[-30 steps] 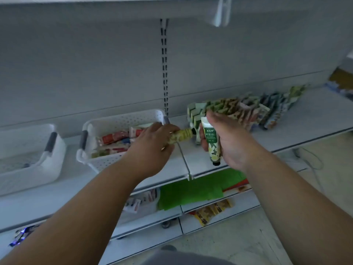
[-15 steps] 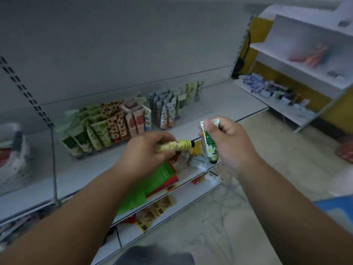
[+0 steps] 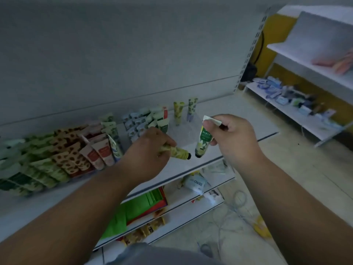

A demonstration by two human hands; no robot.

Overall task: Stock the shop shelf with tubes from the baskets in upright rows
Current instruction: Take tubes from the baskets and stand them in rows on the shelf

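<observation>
With the left hand [image 3: 150, 150] clamped on a yellow patterned tube [image 3: 178, 153] and the right hand [image 3: 232, 136] pinching a green-and-white tube [image 3: 204, 139] cap-down above the white shelf [image 3: 238, 119], placing is under way, and I'd say each next needs standing upright by the far yellow tube [image 3: 178, 113].

Both forearms are bare, with no sleeves showing, and a grey garment [image 3: 164, 254], perhaps a shirt, fills the bottom edge

Yellow tube [image 3: 179, 152] at frame centre: pale yellow, green speckle, black cap. Green tube [image 3: 204, 139] just right of it: white top, dark green band, pale flower print, black cap. Shelf [image 3: 238, 119]: white. Lower centre packets [image 3: 141, 205]: bright green, red.
</observation>
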